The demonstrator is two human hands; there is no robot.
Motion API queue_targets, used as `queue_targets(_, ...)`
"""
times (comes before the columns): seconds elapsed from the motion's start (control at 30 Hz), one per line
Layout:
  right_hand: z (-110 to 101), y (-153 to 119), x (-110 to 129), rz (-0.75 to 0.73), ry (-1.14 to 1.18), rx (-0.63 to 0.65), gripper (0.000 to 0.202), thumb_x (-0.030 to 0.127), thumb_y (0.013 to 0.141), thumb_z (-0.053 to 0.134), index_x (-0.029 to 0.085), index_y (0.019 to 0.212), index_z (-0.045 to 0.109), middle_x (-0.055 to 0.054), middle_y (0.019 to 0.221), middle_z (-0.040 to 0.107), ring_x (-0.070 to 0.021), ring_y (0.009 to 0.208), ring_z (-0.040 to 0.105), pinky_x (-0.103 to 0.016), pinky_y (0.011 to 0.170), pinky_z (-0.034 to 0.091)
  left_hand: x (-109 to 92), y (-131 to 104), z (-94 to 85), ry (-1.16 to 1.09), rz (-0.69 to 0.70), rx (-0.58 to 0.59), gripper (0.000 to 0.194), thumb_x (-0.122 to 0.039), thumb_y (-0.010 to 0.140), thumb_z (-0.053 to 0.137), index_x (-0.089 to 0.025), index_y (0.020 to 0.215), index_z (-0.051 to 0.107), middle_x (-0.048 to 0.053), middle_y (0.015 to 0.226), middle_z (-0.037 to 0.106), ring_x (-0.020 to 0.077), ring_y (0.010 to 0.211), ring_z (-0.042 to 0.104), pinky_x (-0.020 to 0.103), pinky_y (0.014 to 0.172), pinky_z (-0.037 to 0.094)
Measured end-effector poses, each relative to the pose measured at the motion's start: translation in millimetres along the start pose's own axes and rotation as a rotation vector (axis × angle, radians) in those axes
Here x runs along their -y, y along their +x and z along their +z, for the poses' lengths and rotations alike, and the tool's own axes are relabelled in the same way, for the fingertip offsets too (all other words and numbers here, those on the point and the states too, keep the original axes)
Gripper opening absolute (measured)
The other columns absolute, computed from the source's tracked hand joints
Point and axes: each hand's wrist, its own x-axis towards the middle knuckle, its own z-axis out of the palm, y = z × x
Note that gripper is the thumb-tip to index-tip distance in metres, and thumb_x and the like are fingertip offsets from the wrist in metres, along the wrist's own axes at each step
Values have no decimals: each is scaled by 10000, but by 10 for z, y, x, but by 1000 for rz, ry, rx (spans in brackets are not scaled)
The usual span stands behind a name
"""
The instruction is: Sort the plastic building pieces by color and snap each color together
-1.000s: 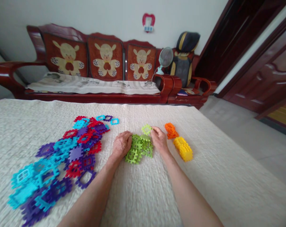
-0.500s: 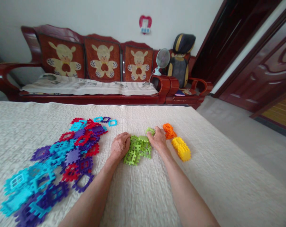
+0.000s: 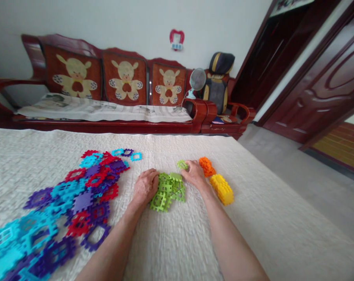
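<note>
A loose pile of green toothed plastic pieces (image 3: 167,192) lies on the cloth-covered table between my hands. My left hand (image 3: 147,185) rests at the pile's left edge with its fingers curled together; whatever they may hold is hidden. My right hand (image 3: 194,173) pinches a single green piece (image 3: 182,164) at the pile's upper right. Just right of that hand sits a heap of orange pieces (image 3: 206,167), and nearer to me a yellow stack (image 3: 222,189) lies on its side.
A wide spread of blue, purple and red pieces (image 3: 82,202) covers the table's (image 3: 177,242) left side. Beyond the far edge stand a wooden sofa (image 3: 124,125) with bear cushions, a small fan (image 3: 197,79) and a chair (image 3: 216,95).
The camera view has shifted slightly, so the table pieces appear a little lower and further left. Both hands keep nearly the same places beside the green pile.
</note>
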Motion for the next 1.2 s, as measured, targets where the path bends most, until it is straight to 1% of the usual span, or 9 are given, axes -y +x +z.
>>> queue_targets(0.1,69,18,44,112,-41,-111,306,298,791,611,157,1061,638,-101,1038,612,-207,963,579,-316,875,452,-13,1,-14,4,-3,8,299,-229,918,421,-211,1005,706,61,1116,698,208,1023,640,381,971,498)
queue_targets(0.17,97,35,54,159,-66,-142,320,353,807,610,157,1059,633,-108,1040,603,-211,945,579,-313,839,460,-11,1,-14,2,-1,8,298,-227,917,423,-214,1006,707,60,1119,697,208,1026,640,382,973,498)
queue_targets(0.27,109,48,59,159,-101,-132,316,386,803,620,177,1040,640,-108,1026,604,-220,942,581,-308,804,463,9,-1,-3,-6,0,3,296,-226,916,426,-219,1007,708,59,1124,696,208,1035,638,382,974,499)
queue_targets(0.47,73,51,104,165,-157,-54,289,330,813,583,160,1035,654,-136,1050,605,-249,942,592,-335,780,460,6,-4,-5,-20,-13,4,290,-236,920,431,-222,1020,703,56,1134,691,200,1053,632,376,978,497)
queue_targets(0.63,75,81,82,224,-137,-76,294,299,822,570,135,1056,641,-146,1056,590,-245,916,593,-336,778,451,-22,4,-13,-32,-34,17,287,-231,920,437,-219,1025,704,61,1139,691,197,1068,628,374,978,496)
queue_targets(0.77,114,93,35,224,-125,-81,298,297,819,582,130,1061,633,-143,1075,578,-235,909,586,-330,780,451,-8,4,-7,-31,-33,10,280,-240,919,442,-224,1018,703,58,1142,689,196,1068,627,375,986,490)
queue_targets(0.97,137,94,4,228,-135,-123,287,298,808,587,136,1039,637,-137,1058,580,-215,858,582,-317,768,460,26,8,2,-56,-25,18,274,-232,911,443,-232,1013,698,46,1131,689,191,1062,625,365,974,498)
queue_targets(1.07,109,79,25,236,-116,-105,288,287,791,587,127,1024,642,-141,1052,579,-221,866,580,-321,789,460,25,12,3,-60,-32,18,275,-235,913,441,-229,1005,700,48,1129,689,190,1057,626,365,978,495)
queue_targets(1.2,90,45,43,211,-80,-105,298,274,766,582,129,1020,643,-127,1034,584,-222,878,575,-332,841,452,20,13,3,-59,-37,17,276,-239,916,442,-223,1013,700,49,1138,686,192,1071,619,375,990,486)
